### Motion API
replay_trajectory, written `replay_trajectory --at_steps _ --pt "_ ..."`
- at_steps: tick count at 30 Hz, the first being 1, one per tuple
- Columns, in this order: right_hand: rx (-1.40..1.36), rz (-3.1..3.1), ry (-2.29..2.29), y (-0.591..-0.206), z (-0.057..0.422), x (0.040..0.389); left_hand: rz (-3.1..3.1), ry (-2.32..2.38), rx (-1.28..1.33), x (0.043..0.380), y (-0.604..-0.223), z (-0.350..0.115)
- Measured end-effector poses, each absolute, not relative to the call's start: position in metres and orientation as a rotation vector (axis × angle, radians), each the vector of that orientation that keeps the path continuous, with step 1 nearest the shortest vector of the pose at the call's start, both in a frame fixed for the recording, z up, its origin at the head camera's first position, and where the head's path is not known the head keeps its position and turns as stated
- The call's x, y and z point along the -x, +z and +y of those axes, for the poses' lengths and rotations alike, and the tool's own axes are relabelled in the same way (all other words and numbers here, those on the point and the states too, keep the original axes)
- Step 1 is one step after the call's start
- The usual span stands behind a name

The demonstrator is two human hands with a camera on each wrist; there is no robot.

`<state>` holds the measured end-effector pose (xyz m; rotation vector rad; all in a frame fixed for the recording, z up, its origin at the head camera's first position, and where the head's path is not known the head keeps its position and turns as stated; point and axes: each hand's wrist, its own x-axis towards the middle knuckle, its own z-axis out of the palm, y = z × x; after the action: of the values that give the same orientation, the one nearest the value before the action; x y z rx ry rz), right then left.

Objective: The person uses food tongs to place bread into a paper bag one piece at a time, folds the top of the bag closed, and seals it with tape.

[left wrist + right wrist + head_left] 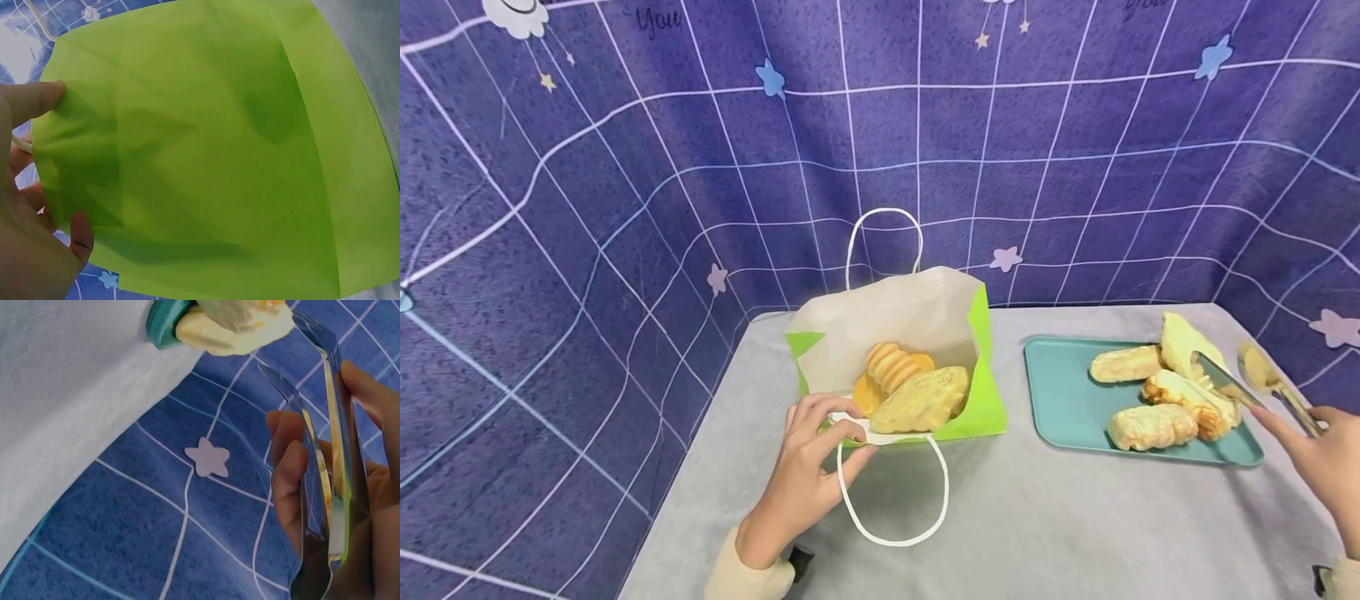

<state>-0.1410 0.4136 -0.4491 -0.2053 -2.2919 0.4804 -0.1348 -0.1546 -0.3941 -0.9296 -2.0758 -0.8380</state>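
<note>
My left hand pinches the near rim of a green paper bag, thumb outside and fingers over the edge, beside its white cord handle. The bag stands with its mouth wide; inside are a striped bun, a knobbly yellowish bread and a flat orange piece. Metal tongs are held in my right hand, their arms spread apart. In the head view one tong tip overlaps a pale triangular bread at the right end of a teal tray.
Also on the tray lie a long roll, a ridged roll and a golden-brown bread. Grey cloth covers the table. A blue curtain with grid lines and stars hangs behind and at both sides.
</note>
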Motion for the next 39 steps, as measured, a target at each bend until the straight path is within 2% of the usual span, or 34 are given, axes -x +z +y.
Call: replay_trajectory --at_steps 14,24,31,35,39 --pt "0.384 -2.503 0.519 -0.446 0.412 0.161 -2.060 -0.794 0.910 0.133 -0.396 -0.153" --pt "0.305 -2.503 0.437 -0.444 0.416 0.167 -2.062 -0.793 0.890 0.134 -0.397 -0.154" --pt "0.388 -2.531 0.470 -0.440 0.416 0.170 -2.046 -0.792 0.888 0.134 -0.398 -0.154" --pt "0.433 -2.481 0.571 -0.460 0.436 0.179 -2.041 -0.793 0.890 0.133 -0.399 -0.154" --pt "0.355 -2.360 0.570 -0.516 0.493 0.206 -2.048 -0.795 0.889 0.133 -0.398 -0.155"
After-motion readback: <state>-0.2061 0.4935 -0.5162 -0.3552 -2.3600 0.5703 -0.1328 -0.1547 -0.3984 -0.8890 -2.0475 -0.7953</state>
